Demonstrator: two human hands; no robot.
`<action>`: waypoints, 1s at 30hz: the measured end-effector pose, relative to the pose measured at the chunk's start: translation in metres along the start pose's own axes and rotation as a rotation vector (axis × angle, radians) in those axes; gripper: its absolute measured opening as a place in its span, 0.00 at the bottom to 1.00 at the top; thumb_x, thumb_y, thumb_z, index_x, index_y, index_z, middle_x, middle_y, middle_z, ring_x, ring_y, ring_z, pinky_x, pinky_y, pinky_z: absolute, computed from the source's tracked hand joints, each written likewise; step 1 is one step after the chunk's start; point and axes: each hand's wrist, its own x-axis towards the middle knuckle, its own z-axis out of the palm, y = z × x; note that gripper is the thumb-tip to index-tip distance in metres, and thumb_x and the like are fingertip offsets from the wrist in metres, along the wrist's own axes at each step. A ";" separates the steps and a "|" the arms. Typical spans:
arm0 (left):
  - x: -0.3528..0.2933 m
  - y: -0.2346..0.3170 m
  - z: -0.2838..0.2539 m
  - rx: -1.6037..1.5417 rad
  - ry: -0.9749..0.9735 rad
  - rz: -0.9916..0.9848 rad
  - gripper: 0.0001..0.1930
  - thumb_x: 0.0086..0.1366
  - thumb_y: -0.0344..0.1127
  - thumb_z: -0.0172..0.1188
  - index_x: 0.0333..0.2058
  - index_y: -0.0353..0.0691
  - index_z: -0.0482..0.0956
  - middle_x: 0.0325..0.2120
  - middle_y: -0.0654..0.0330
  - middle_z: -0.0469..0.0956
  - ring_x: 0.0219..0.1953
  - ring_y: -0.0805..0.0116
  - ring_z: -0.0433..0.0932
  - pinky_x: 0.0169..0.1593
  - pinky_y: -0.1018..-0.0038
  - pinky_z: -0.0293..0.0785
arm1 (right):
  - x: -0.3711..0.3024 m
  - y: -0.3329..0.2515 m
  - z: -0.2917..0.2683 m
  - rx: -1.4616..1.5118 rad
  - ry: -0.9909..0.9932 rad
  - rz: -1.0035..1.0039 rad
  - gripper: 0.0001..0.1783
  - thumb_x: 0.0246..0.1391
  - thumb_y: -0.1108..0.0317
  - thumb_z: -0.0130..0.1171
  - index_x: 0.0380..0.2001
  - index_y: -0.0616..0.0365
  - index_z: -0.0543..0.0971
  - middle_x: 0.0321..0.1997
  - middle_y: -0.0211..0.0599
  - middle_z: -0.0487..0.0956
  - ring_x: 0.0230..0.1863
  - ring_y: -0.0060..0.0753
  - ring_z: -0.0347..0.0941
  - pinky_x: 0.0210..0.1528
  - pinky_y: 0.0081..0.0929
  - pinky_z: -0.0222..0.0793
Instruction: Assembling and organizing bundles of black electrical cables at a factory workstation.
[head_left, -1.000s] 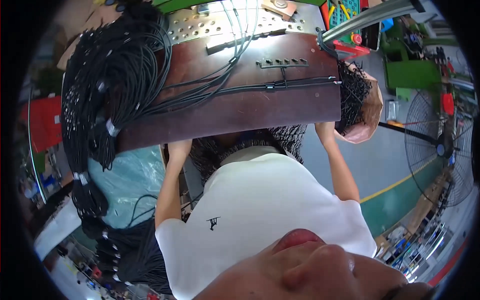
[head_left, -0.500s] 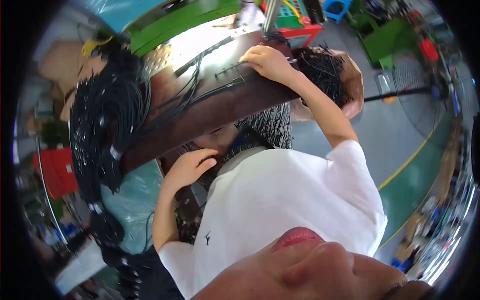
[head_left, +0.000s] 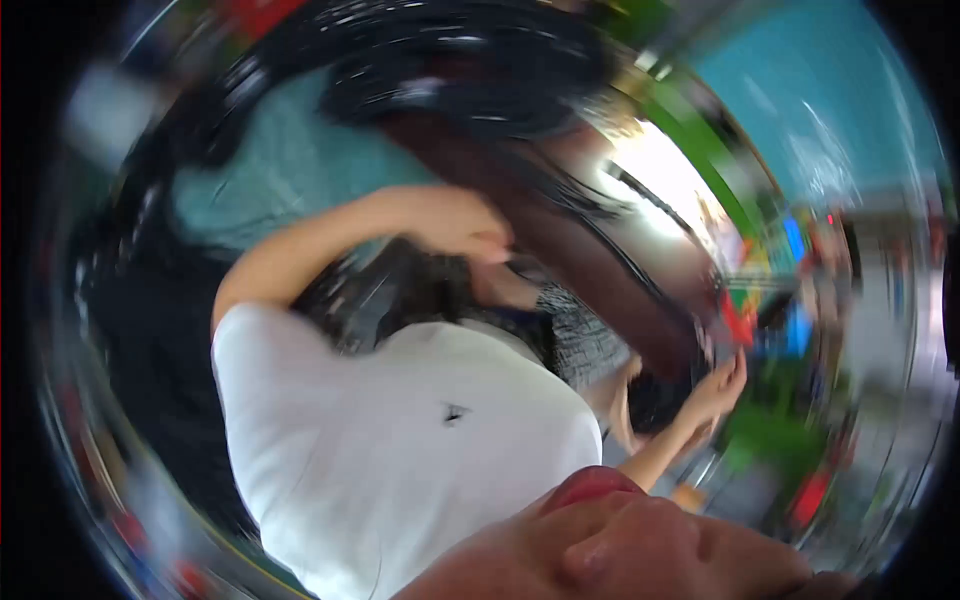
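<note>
My left hand [head_left: 455,222] hangs at the near edge of the dark brown worktop [head_left: 600,275], above my lap. Its fingers curl downward and are smeared by motion, so their grip does not show. Past the far right end of the worktop, my right hand [head_left: 718,388] has its fingers stretched out, with nothing visible in them. Thin black cables [head_left: 570,190] lie along the worktop. A large bundle of black cables [head_left: 470,70] covers its left end. Beside my right forearm sits an open bag [head_left: 622,415] with dark contents.
A bright lit patch [head_left: 650,165] and a green edge [head_left: 705,130] border the far side of the worktop. Blue-green sheeting [head_left: 290,165] lies to the left. Many short dark strands [head_left: 580,335] are stacked beneath the worktop. The surroundings are heavily blurred.
The whole view has swung round, turning the worktop clockwise in the picture. My right hand has left the worktop surface for its right end. My left hand's fingers look more curled.
</note>
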 end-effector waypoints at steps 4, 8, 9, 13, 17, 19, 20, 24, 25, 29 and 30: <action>-0.075 -0.017 -0.041 0.218 0.375 -0.207 0.25 0.66 0.55 0.46 0.40 0.38 0.80 0.36 0.49 0.80 0.42 0.48 0.76 0.46 0.59 0.72 | -0.019 -0.124 0.088 0.159 -0.862 -0.678 0.09 0.57 0.73 0.51 0.38 0.64 0.78 0.38 0.44 0.79 0.39 0.46 0.75 0.46 0.37 0.70; -0.274 -0.039 -0.057 0.608 0.962 -0.964 0.19 0.61 0.50 0.55 0.40 0.41 0.80 0.33 0.52 0.81 0.38 0.52 0.79 0.44 0.60 0.73 | -0.051 -0.189 0.158 0.344 -1.233 -0.873 0.07 0.54 0.75 0.54 0.35 0.62 0.79 0.31 0.44 0.78 0.35 0.44 0.75 0.38 0.34 0.70; -0.325 -0.027 -0.062 0.634 1.111 -1.090 0.17 0.58 0.45 0.55 0.37 0.38 0.81 0.37 0.48 0.79 0.40 0.47 0.77 0.46 0.59 0.73 | -0.046 -0.199 0.175 0.378 -1.257 -0.905 0.07 0.54 0.75 0.54 0.35 0.62 0.79 0.31 0.44 0.78 0.35 0.44 0.75 0.38 0.34 0.70; -0.498 -0.012 -0.019 1.379 1.719 -1.940 0.20 0.56 0.51 0.58 0.30 0.36 0.80 0.34 0.46 0.78 0.39 0.46 0.77 0.45 0.60 0.74 | -0.061 -0.236 0.217 0.483 -1.315 -0.968 0.07 0.54 0.75 0.54 0.34 0.63 0.79 0.29 0.45 0.77 0.32 0.45 0.74 0.35 0.34 0.69; -0.573 0.022 0.005 0.292 1.079 -2.301 0.37 0.57 0.69 0.48 0.47 0.39 0.79 0.46 0.48 0.77 0.51 0.53 0.75 0.52 0.62 0.71 | -0.075 -0.236 0.239 0.507 -1.281 -1.052 0.07 0.57 0.73 0.53 0.34 0.62 0.80 0.28 0.44 0.75 0.29 0.45 0.71 0.33 0.36 0.66; -0.591 0.036 0.017 0.325 1.292 -1.770 0.38 0.57 0.70 0.47 0.45 0.38 0.79 0.43 0.46 0.79 0.49 0.50 0.76 0.51 0.61 0.71 | -0.076 -0.235 0.243 0.523 -1.203 -1.080 0.08 0.58 0.71 0.51 0.33 0.62 0.80 0.26 0.43 0.74 0.28 0.44 0.71 0.33 0.35 0.66; -0.583 0.020 0.002 0.336 1.203 -2.164 0.38 0.57 0.71 0.47 0.44 0.38 0.80 0.41 0.44 0.79 0.48 0.48 0.76 0.50 0.60 0.72 | -0.074 -0.232 0.244 0.533 -1.215 -1.083 0.08 0.58 0.71 0.51 0.33 0.62 0.80 0.26 0.43 0.74 0.28 0.44 0.71 0.33 0.35 0.66; -0.607 0.066 0.039 0.868 1.768 -2.427 0.29 0.62 0.57 0.49 0.31 0.30 0.80 0.30 0.46 0.80 0.33 0.50 0.80 0.38 0.61 0.76 | -0.068 -0.225 0.250 0.554 -1.244 -1.025 0.09 0.57 0.72 0.51 0.33 0.63 0.80 0.27 0.44 0.75 0.28 0.42 0.71 0.30 0.33 0.66; -0.626 0.063 0.043 0.885 1.770 -2.427 0.29 0.62 0.57 0.49 0.31 0.30 0.80 0.30 0.46 0.80 0.33 0.50 0.80 0.38 0.61 0.76 | -0.068 -0.221 0.253 0.550 -1.272 -0.999 0.09 0.57 0.72 0.51 0.33 0.63 0.80 0.28 0.44 0.75 0.29 0.42 0.72 0.30 0.32 0.66; -0.608 0.039 0.118 0.310 2.112 -2.199 0.23 0.59 0.52 0.54 0.32 0.32 0.80 0.29 0.49 0.81 0.33 0.53 0.80 0.39 0.62 0.76 | -0.069 -0.218 0.255 0.463 -1.292 -1.011 0.09 0.57 0.72 0.51 0.33 0.63 0.80 0.28 0.43 0.75 0.28 0.42 0.71 0.31 0.33 0.66; -0.625 0.033 0.131 0.175 2.176 -2.129 0.22 0.59 0.51 0.55 0.32 0.33 0.80 0.29 0.50 0.81 0.33 0.54 0.80 0.39 0.62 0.76 | -0.073 -0.222 0.258 0.476 -1.284 -1.006 0.09 0.57 0.72 0.51 0.33 0.63 0.80 0.28 0.43 0.75 0.28 0.42 0.71 0.31 0.33 0.66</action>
